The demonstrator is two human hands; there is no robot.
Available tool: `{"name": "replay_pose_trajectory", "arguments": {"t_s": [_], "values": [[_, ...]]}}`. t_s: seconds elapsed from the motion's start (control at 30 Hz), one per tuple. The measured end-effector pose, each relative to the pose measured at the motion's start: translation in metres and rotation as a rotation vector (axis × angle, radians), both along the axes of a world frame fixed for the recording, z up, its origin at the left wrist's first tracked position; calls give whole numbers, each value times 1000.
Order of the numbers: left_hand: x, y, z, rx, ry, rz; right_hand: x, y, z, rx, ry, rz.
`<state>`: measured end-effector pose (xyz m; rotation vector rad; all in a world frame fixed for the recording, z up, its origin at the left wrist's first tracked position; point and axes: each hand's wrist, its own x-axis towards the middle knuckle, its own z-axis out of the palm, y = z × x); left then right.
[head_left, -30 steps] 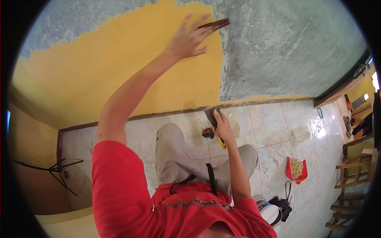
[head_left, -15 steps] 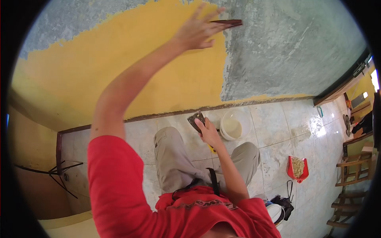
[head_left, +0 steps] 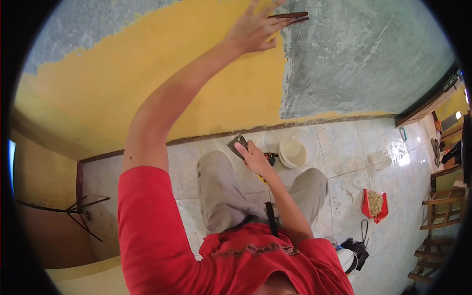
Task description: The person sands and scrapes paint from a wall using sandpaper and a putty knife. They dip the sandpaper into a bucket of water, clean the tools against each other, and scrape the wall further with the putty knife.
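Note:
At the top of the view my left hand (head_left: pixel 255 30), some fingers spread, holds a thin dark brown flat tool (head_left: pixel 295 17) against the wall, where yellow paint (head_left: pixel 196 73) meets bare grey plaster (head_left: pixel 344 64). Lower down, above the floor between my knees, my right hand (head_left: pixel 256 160) is closed on a scraper. Its dark, smeared blade (head_left: pixel 237 147) points up and left, and a bit of yellow handle shows below the hand. A white bucket (head_left: pixel 298 149) with pale material inside stands just right of my right hand. A small black and orange object lies partly hidden beside that hand.
A red dustpan (head_left: pixel 385 209) full of crumbly debris lies on the tiles to the right. Near my right side are a white round container (head_left: pixel 345 259) and a black strapped item (head_left: pixel 359 250). Wooden racks (head_left: pixel 440 211) stand far right, thin black legs (head_left: pixel 73 211) far left.
My left hand has moved right and slightly up along the wall with the brown tool. My right hand has shifted left with the scraper, leaving the bucket more exposed.

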<state>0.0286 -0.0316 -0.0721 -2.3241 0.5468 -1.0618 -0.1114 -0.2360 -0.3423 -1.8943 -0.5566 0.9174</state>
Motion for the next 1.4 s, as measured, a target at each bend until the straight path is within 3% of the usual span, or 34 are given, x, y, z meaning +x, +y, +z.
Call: {"name": "replay_pose_trajectory", "arguments": {"t_s": [0.07,0.1,0.17,0.23,0.3,0.37,0.5,0.57,0.67,0.77,0.8,0.87,1.0,1.1,1.2,1.4], "values": [[0,3,-1,5,4,-4,0,-5,5,121,-133,-62],[-7,16,7,122,-104,0,10,-3,6,141,-146,-67],[-5,9,-2,232,-183,-17,8,-13,-2,17,-96,-47],[6,-21,-7,-8,74,130,8,-5,16,13,-89,-44],[-10,0,-18,-15,82,59,-2,-12,12,-1,-74,-33],[-2,11,4,22,55,-31,-3,-14,-4,137,-133,-123],[-8,11,32,-148,20,149,-7,-23,-8,31,-147,-30],[-24,39,53,-225,-277,124,-8,-36,-20,137,106,-128],[-58,102,83,-127,-519,232,-5,-56,-43,172,245,-145],[-90,171,106,-58,-635,123,27,-68,-47,87,89,-68],[-93,184,104,-69,-649,129,43,-69,-36,76,74,-66],[-94,206,97,-99,-669,77,85,-56,8,87,-332,-27],[-97,189,98,-103,-676,78,156,-21,179,141,-693,-39],[-98,192,96,-115,-666,95,203,0,271,-113,-1231,-56],[-100,191,96,-121,-666,103,223,11,313,-281,-1407,-55],[-99,186,96,-125,-687,126,229,15,329,-351,-1378,-25]]}}
